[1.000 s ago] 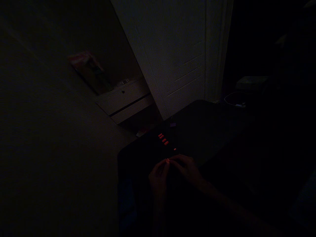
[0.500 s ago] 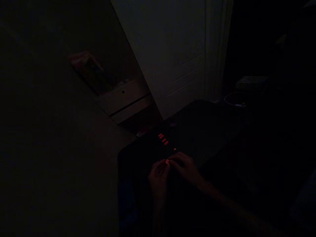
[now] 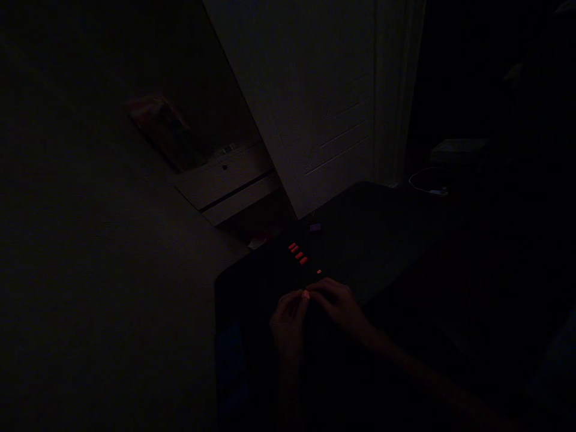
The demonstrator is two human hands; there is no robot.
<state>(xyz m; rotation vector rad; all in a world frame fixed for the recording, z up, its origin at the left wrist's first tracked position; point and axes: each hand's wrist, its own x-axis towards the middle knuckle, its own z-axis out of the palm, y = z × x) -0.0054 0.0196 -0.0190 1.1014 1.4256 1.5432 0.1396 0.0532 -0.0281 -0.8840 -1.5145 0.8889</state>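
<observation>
The scene is very dark. My left hand [image 3: 289, 318] and my right hand [image 3: 341, 303] meet over a dark table [image 3: 382, 240], fingertips pinched together on a small orange-red piece [image 3: 305, 294]. A short row of several similar orange-red pieces [image 3: 297, 254] lies on the table just beyond my hands, and a single tiny one [image 3: 319, 272] sits closer to my right hand. A small purple object [image 3: 315, 227] lies farther back near the table's far edge.
A white door [image 3: 324, 102] stands behind the table. A white drawer unit [image 3: 229, 183] sits at its left, with a colourful box [image 3: 159, 126] above it. A white cable [image 3: 427, 183] and a pale box [image 3: 459, 150] lie at the right.
My hands stay almost in place, with the fingers shifting slightly around the orange-red piece. The room's light dims and returns a little.
</observation>
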